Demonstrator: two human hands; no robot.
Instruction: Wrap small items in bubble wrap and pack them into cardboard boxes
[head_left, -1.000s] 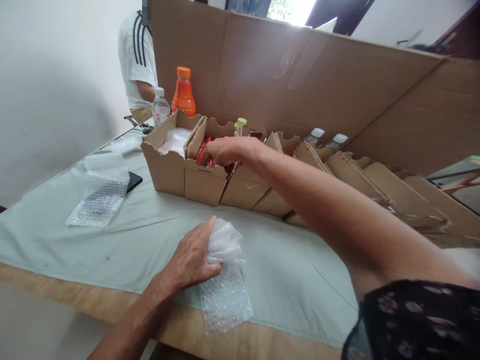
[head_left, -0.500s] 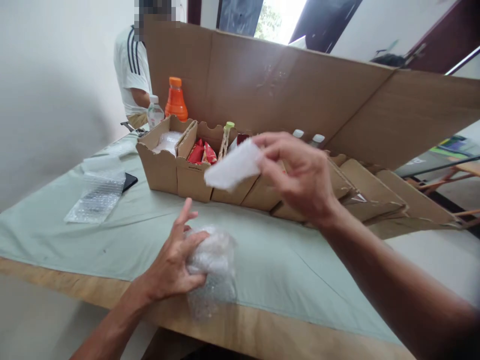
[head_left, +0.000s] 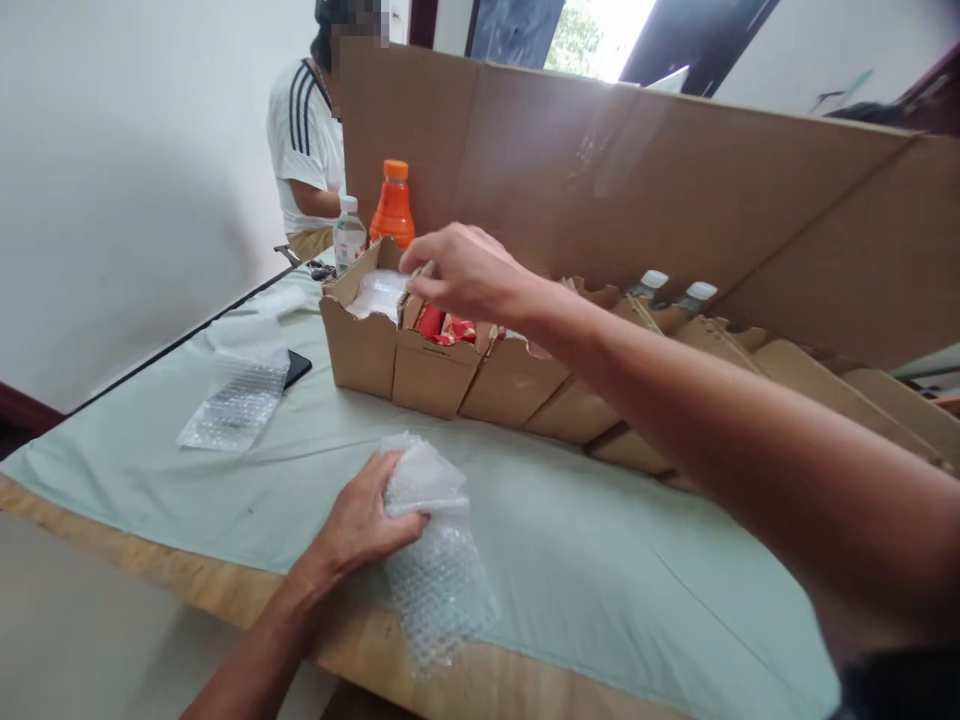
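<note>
My left hand [head_left: 367, 515] is closed around a clear bubble wrap bag [head_left: 442, 575], which hangs down over the table's front edge with its upper end folded. At the left end of the row of cardboard boxes, my right hand [head_left: 457, 270] reaches over the wall between the first two compartments. Its thumb and forefinger stand apart, and no white packet shows between them. White bubble-wrapped packets [head_left: 379, 295] lie in the first cardboard box [head_left: 360, 350], just left of my fingertips. Red snack packs [head_left: 446, 325] sit in the second compartment, partly under my wrist.
Behind the boxes stand an orange bottle [head_left: 393, 205] and a clear bottle [head_left: 349, 235]. A tall cardboard panel [head_left: 540, 170] rises at the back. More bubble wrap [head_left: 240, 400] lies at left, partly over a black phone [head_left: 298, 367]. A person [head_left: 307, 150] sits beyond.
My right hand has moved left to the first box, and the white packet it held no longer shows in it. My left hand has closed on the bubble wrap. The view has shifted.
</note>
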